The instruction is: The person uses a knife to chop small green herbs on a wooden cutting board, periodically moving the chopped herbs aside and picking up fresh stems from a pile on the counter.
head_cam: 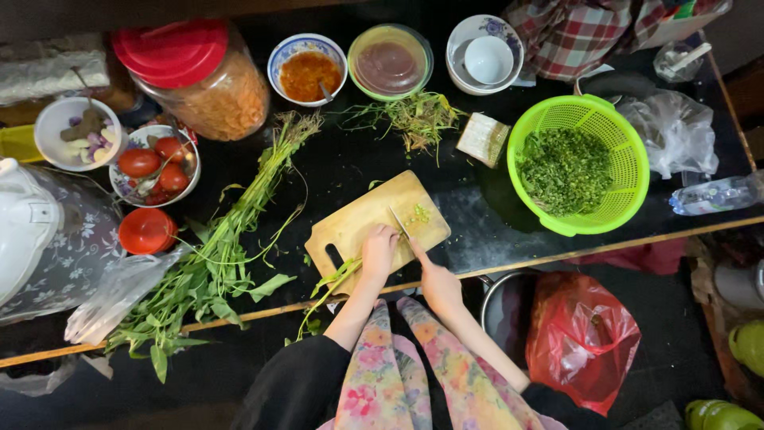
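Note:
A wooden cutting board [358, 219] lies on the dark counter in front of me. My left hand [379, 251] presses a bunch of green stems [334, 283] onto the board; their ends trail off the counter's near edge. My right hand [434, 279] holds a knife [399, 222], its blade standing just right of my left fingers. A small pile of chopped green bits [420, 213] lies on the board beside the blade.
A green colander [629, 171] of chopped greens stands right. Long leafy stems [215, 263] lie left of the board, trimmings [414, 119] behind it. Bowls of tomatoes [155, 167] and sauce [308, 73], a red-lidded jar [199, 76] and a red bag [581, 338] surround.

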